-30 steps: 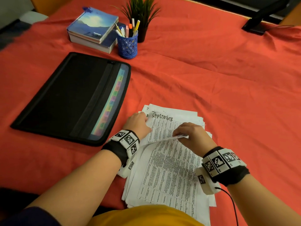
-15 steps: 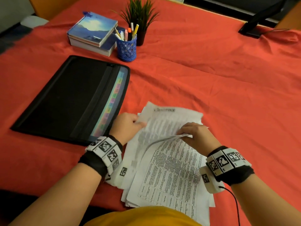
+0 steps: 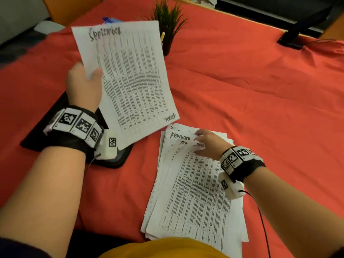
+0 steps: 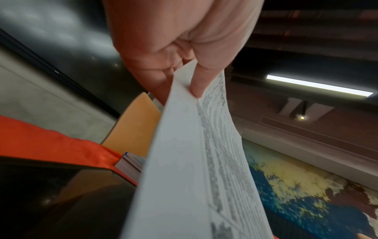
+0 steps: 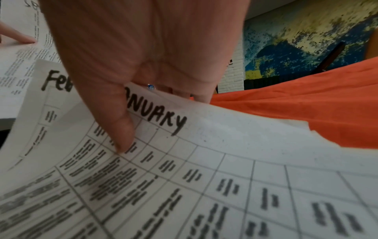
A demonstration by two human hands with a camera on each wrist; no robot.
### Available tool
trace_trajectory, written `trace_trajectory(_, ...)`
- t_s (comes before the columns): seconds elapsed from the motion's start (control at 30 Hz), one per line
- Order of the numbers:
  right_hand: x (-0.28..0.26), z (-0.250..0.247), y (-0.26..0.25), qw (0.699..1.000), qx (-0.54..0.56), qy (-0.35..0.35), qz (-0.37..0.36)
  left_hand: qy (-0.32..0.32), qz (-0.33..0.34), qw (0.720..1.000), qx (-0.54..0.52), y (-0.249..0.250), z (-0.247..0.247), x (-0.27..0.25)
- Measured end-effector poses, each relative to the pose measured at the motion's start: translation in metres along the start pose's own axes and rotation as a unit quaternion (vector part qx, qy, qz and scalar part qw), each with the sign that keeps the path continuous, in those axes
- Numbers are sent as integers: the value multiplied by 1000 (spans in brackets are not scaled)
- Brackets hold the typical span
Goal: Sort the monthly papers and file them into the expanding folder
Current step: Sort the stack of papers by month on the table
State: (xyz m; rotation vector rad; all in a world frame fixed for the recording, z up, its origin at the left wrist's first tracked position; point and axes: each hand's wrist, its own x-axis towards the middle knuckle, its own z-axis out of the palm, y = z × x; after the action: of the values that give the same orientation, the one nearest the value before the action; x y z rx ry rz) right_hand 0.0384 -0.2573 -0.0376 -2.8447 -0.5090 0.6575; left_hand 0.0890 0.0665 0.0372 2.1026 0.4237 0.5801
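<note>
A person's left hand (image 3: 84, 84) holds a printed sheet headed "September" (image 3: 130, 79) raised above the table (image 3: 242, 90), thumb on its face and fingers behind its left edge; the left-wrist view shows that pinch (image 4: 196, 84) from below. Beneath that hand and sheet lies the black expanding folder (image 3: 115, 161), mostly hidden. The right hand (image 3: 208, 144) pinches the top edge of a sheet on the paper stack (image 3: 195, 192), which lies on the red cloth just right of the folder.

Only the right-wrist view makes the gripped heading legible: "JANUARY" (image 5: 155, 118), with the thumb (image 5: 120, 129) on top and fingers curled beneath, and a sheet beginning "Feb" (image 5: 55, 80) beside it. The head view reads "February" (image 3: 179, 135) on a lower sheet, and shows a potted plant (image 3: 167, 21) beyond the left hand.

Half a second earlier the September sheet still lay on the stack under the left hand; it is now lifted clear and held over the folder, while the right hand has stayed at the stack's upper edge.
</note>
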Motion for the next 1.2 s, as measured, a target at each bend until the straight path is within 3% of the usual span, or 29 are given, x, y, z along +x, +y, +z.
trace_trajectory(0.07,-7,2,-2,998,14,46,-32,28,-14,999,-15,-1,-6,8)
trace_trajectory(0.17,-29,5,-7,981,35,129,-138,57,-23,998,-31,-8,-11,16)
trace_trajectory(0.3,-57,6,-15,968,11,162,-189,62,-24,997,-44,-13,-10,17)
trace_trajectory(0.37,-65,6,-18,970,47,177,-159,59,-17,997,-45,-12,-6,13)
trace_trajectory(0.5,-58,0,-13,968,196,157,-22,45,-10,998,-43,-8,3,4)
trace_trajectory(0.63,-32,2,-7,994,63,87,-28,31,-4,999,-36,0,9,0)
trace_trajectory(0.77,-6,3,-8,998,41,17,47,22,-1,999,-41,6,13,1)
trace_trajectory(0.9,3,4,-7,999,26,5,28,23,9,999,-31,9,14,1)
trace_trajectory(1.07,-30,10,-11,981,-2,164,-101,44,8,998,-41,4,10,3)
trace_trajectory(1.2,-58,16,-15,972,1,193,-132,64,3,996,-62,0,6,4)
